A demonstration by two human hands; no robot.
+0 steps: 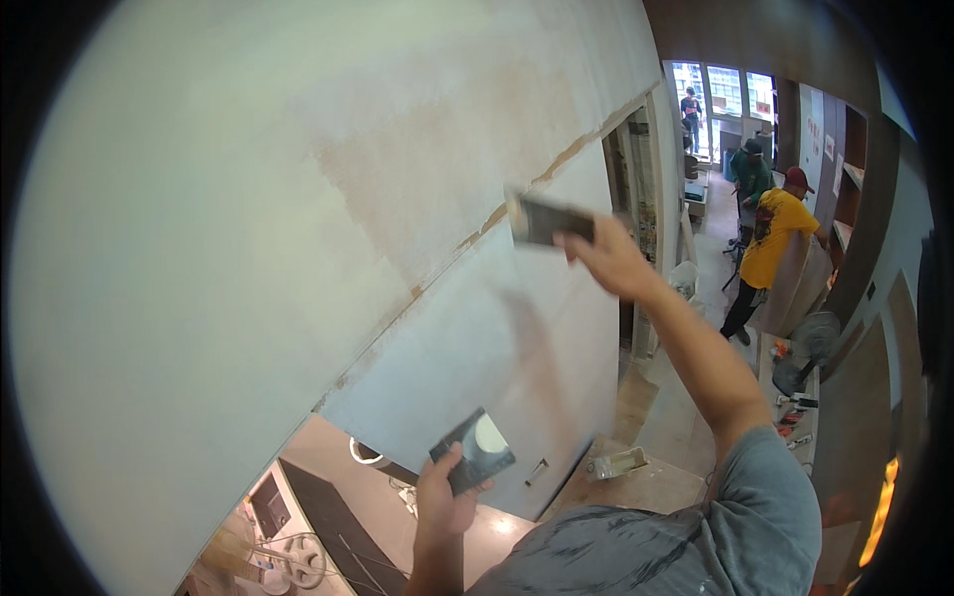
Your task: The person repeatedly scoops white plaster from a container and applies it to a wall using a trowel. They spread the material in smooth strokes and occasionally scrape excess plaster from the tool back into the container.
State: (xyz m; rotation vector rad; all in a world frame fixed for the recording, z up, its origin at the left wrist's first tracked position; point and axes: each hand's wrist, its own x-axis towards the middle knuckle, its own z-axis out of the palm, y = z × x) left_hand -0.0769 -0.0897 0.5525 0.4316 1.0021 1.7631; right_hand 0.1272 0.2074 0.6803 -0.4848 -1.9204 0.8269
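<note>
Reaching up toward one o'clock, the right hand [608, 260] presses a wide putty knife [550, 221] flat against the wall [248, 219]; its fingers are wrapped shut around the handle end, and the blade's upper edge sits just below the brown unfilled seam [467, 241] that runs diagonally from about seven o'clock up to one o'clock. At six o'clock, the left hand [442, 502] is closed on a dark plaster board [473, 452], thumb over its near edge, with a pale dab of filler [489, 435] lying on the top face. The board is held tilted, well apart from the knife and close to the lower edge of the grey wall panel [477, 348].

Between the two hands the panel face is bare and smooth, leaving open room for sweeping. The wall's right edge ends near two o'clock at a doorway frame [646, 199]. Beyond it, around three o'clock, a corridor floor [711, 238] opens up where a person in a yellow shirt [770, 238] stands, well away from both hands. A small container [616, 464] lies on the floor near five o'clock, below the panel's bottom edge.
</note>
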